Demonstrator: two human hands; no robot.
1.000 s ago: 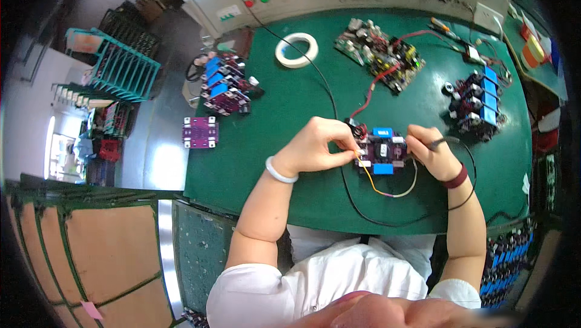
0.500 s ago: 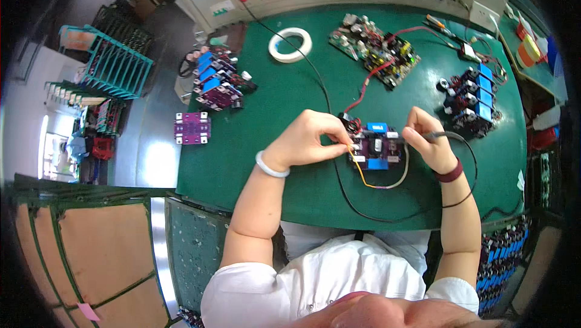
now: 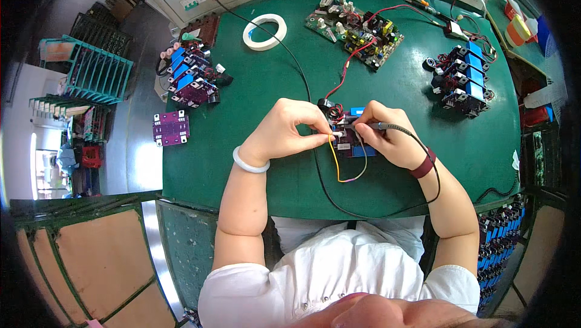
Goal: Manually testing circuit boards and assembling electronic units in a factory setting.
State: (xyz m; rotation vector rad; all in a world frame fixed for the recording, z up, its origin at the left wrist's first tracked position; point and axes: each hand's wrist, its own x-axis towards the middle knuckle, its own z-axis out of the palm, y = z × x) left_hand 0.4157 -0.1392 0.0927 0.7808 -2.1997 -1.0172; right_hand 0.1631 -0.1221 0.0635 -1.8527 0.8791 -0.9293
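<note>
My left hand (image 3: 287,127) is closed, pinching the end of a yellow wire (image 3: 337,163) at the left side of a small circuit board with blue blocks (image 3: 363,151). The wire loops down and joins a greyish length that curves back up toward the board. In my right hand (image 3: 392,139), closed, is a dark pen-shaped probe (image 3: 381,126) trailing a black cable (image 3: 433,158). Its tip points left over the board, close to my left fingertips; whether it touches cannot be made out. My right hand covers part of the board. Twisted red and black leads (image 3: 336,112) sit at its far left corner.
A larger circuit board (image 3: 357,32) lies beyond, linked by red wire. Around it are a white tape roll (image 3: 264,32), stacked blue-block boards at left (image 3: 191,77) and right (image 3: 467,80), and a flat purple board (image 3: 171,128). The black cable crosses the green table.
My right hand has moved left with the probe, from the board's right side to over it, near my left fingers. My left hand keeps its pinch. The whole view has shifted slightly.
</note>
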